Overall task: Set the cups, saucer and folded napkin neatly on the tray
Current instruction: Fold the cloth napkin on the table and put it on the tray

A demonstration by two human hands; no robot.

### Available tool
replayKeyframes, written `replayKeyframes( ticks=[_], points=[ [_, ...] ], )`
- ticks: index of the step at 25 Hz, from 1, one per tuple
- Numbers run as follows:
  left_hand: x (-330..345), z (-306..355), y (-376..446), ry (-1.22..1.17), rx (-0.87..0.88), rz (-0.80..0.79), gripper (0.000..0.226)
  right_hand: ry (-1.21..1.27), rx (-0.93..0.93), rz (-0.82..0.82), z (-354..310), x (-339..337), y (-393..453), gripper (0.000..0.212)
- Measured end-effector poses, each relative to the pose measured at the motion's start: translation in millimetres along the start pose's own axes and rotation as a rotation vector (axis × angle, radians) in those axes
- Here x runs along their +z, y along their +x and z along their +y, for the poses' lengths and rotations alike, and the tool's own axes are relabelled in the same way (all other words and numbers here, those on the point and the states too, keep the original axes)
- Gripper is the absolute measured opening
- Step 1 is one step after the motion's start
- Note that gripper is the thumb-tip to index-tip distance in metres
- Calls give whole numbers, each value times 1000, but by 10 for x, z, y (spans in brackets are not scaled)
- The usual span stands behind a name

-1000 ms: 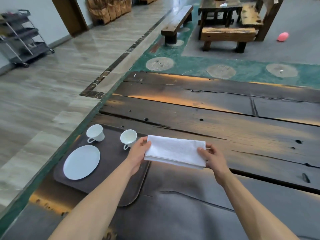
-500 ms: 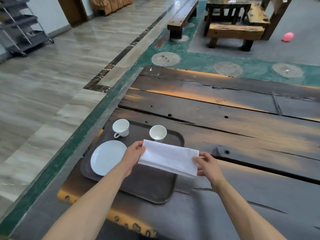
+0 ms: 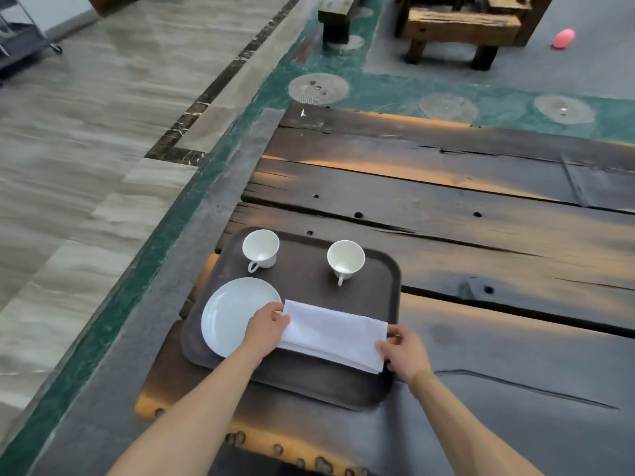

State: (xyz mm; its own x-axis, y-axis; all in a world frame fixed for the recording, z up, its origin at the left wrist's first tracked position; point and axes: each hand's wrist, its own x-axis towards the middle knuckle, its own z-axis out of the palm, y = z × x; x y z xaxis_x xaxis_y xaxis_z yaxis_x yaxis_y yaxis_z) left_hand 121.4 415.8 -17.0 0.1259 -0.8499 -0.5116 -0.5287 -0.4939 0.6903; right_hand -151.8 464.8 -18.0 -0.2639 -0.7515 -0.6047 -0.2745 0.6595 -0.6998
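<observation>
The fingers (image 3: 275, 312) of the left hand (image 3: 266, 329) pinched the left end of the folded white napkin (image 3: 331, 334), thumb on top. The right hand (image 3: 405, 353) pinched the napkin's right end, its fingers curled under the edge. The napkin lay stretched between them over the near right part of the dark brown tray (image 3: 309, 383); whether it rested on the tray could not be told. Just beside the left hand, partly under it, sat the white saucer (image 3: 230, 314). Farther back on the tray stood two white cups, the left cup (image 3: 260, 249) and the right cup (image 3: 345, 259), well apart, handles toward the person. The tray sat at the left end of the dark plank bench (image 3: 464, 218). Both forearms reached in from the near edge. Beyond, a wooden stool (image 3: 457, 29) and a pink ball (image 3: 563, 38) lay on the floor.
</observation>
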Motion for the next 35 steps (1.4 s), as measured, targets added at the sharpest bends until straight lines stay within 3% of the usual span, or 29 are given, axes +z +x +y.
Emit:
replayKeyframes(
  ticks=[9, 22, 26, 30, 35],
  points=[
    [69, -83, 182, 370, 23, 64, 22, -364, 15, 134, -9, 192, 38, 38],
    [-10, -210, 174, 439, 73, 103, 17, -565, -12, 203, -2, 286, -20, 27],
    [-67, -303, 31, 443, 97, 102, 20, -665, -109, 210, 45, 224, -152, 17],
    [-69, -411, -246, 561, 217, 119, 25, -865, -340, 178, 114, 210, -327, 36],
    [-144, -469, -595, 774, 291, 26, 33, -962, -511, 63, 131, 294, -546, 39]
  ],
)
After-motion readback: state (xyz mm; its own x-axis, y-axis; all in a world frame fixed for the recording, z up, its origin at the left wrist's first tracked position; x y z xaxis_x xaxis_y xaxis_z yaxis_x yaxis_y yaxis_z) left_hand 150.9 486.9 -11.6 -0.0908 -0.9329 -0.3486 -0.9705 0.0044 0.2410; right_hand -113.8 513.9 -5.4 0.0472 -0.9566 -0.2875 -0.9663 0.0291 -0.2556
